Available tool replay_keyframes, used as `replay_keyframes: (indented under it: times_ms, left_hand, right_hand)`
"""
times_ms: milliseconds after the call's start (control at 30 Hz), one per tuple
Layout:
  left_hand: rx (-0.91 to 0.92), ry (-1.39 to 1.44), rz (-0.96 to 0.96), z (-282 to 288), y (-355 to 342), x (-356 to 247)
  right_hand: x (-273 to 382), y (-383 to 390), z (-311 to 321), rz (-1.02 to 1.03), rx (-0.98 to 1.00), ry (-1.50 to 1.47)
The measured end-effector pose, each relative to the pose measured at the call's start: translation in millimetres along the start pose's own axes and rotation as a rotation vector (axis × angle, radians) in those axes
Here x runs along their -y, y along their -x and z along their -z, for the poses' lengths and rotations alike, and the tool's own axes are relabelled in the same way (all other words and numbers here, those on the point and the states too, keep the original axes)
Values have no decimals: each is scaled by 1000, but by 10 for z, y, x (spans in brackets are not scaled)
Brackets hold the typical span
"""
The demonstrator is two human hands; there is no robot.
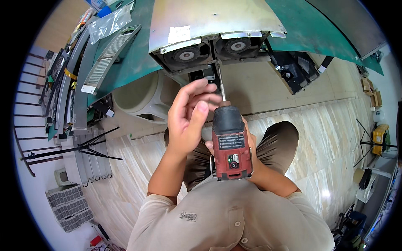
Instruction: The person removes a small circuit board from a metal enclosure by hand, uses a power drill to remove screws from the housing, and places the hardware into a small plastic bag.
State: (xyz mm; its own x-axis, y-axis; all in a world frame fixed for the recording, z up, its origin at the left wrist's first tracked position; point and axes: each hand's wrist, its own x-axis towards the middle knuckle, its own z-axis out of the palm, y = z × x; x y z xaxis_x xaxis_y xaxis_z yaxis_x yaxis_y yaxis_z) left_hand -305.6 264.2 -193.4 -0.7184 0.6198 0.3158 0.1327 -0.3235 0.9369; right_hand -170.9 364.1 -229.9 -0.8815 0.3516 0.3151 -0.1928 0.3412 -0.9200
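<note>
My right hand [250, 136] is wrapped round the grip of a red and black cordless driver [230, 142], mostly hidden beneath its body. The driver's long bit [222, 81] points away from me, its tip at the lower front edge of a metal case [213, 21], between two fans. Whether the tip sits on a screw is too small to tell. Left of the bit, my left hand [190, 113] is raised with curved, parted fingers and nothing visible in it. The left fan [186, 54] and right fan [238, 46] face me in the case's open end.
The case rests on a green-topped table [138, 54]. A perforated metal panel [111, 54] and a clear plastic bag [109, 26] lie left of it. Below stand a white plastic stool [144, 98] and a black device [295, 71]. A black tripod [83, 146] is at the left.
</note>
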Motion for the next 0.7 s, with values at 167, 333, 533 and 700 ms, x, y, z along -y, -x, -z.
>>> replay_keyframes:
  times_ms: [167,333,533,700]
  left_hand:
    - [-49,46,-11,-168,-182,62]
    - [-72,71,41,-252,-300,106]
    - [-130,38,17,-293,-335,122]
    - [-214,76,9,-314,-335,166]
  right_hand:
    - [-22,36,9,-54,0,-134]
    - [13,0,64,18,2,-21]
    - [-71,3,47,64,-53,45]
    - [-88,30,96,39,-29,46]
